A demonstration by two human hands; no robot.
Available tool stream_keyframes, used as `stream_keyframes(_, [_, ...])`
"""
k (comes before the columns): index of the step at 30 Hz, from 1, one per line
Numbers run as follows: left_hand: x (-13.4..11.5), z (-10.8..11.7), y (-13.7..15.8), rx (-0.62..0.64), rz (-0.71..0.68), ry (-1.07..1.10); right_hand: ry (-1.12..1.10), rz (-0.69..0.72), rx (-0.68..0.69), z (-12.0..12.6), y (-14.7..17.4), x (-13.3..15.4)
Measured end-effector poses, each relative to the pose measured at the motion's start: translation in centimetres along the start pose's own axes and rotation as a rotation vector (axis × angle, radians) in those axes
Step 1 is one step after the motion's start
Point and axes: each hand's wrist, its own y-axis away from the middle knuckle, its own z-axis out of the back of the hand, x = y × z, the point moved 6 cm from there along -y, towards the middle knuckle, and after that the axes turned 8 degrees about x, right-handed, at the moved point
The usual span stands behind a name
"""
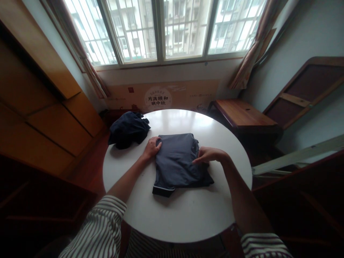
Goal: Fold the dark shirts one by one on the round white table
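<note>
A dark grey shirt (176, 157) lies folded on the white round table (180, 222). Its black trimmed edge with a thin white line sticks out at the lower left. At the shirt's upper left edge, my left hand (152, 147) has its fingers closed on the cloth. My right hand (212, 154) is bent inward at the right edge, thumb and fingers closed on the bunched fabric there; some of its fingertips are hidden. A crumpled dark navy garment (129, 129) sits at the table's far left rim, apart from both hands.
Beyond the table are a wall with a printed banner (182, 93) and a barred window (185, 28). A low wooden side table (244, 113) stands at the back right. Wooden cabinets (53, 125) line the left side. A framed panel (303, 93) leans at the right wall.
</note>
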Motion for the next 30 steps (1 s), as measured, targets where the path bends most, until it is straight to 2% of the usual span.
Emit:
stream_keyframes(4, [0.0, 0.0, 0.1, -0.004, -0.002, -0.005, 0.039, -0.044, 0.139, -1.0, -0.1, 0.0])
stream_keyframes(10, [-0.1, 0.3, 0.0, -0.026, 0.002, 0.017, -0.014, -0.011, 0.209, -1.3, 0.3, 0.2])
stream_keyframes(13, [-0.8, 1.0, 0.3, -0.069, 0.01, 0.0, -0.014, 0.003, 0.119, -0.5, 0.7, 0.4])
stream_keyframes(15, [-1.9, 1.8, 1.2, -0.059, -0.038, -0.048, 0.023, 0.037, -0.054, 0.4, 1.1, 1.0])
stream_keyframes(18, [-4.5, 3.1, 4.1, 0.066, -0.22, -0.177, 0.097, 0.136, -0.421, 0.9, 2.8, 2.4])
stream_keyframes(20, [-6.2, 3.9, 7.0, 0.205, -0.392, -0.286, 0.175, 0.252, -0.565, -0.5, 4.4, 3.5])
stream_keyframes(23, [-8.0, 4.5, 11.7, 0.43, -0.674, -0.418, 0.343, 0.45, -0.547, -4.5, 6.4, 4.5])
stream_keyframes(25, [-8.6, 4.8, 13.9, 0.515, -0.821, -0.445, 0.438, 0.503, -0.508, -7.0, 7.3, 4.1])
stream_keyframes(27, [-9.2, 4.8, 14.8, 0.548, -0.923, -0.432, 0.507, 0.49, -0.5, -8.8, 7.7, 3.3])
stream_keyframes(30, [-9.7, 4.1, 14.4, 0.566, -0.993, -0.378, 0.562, 0.463, -0.53, -10.0, 7.8, 2.4])
